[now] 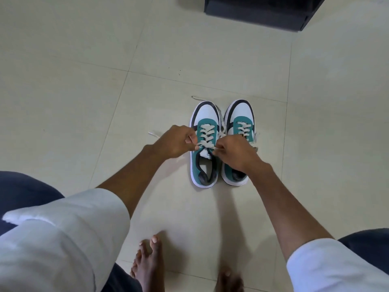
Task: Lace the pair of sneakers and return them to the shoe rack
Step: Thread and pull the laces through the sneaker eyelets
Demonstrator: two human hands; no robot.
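Two teal, white and black sneakers stand side by side on the tiled floor, toes pointing away from me. On the left sneaker [203, 114] a white lace [207, 134] is crossed through several eyelets. My left hand [176, 142] pinches the lace at the left side of the upper eyelets. My right hand [232, 149] pinches the other lace end at the right side and hides part of the right sneaker [240, 111]. Loose lace ends trail on the floor to the left [153, 134] and beyond the toe [196, 98].
A dark piece of furniture [261, 11] stands on the floor at the top right. My bare feet [147, 262] are at the bottom, with my knees and white sleeves at both lower corners. Cream floor tiles [84, 81] stretch all around the shoes.
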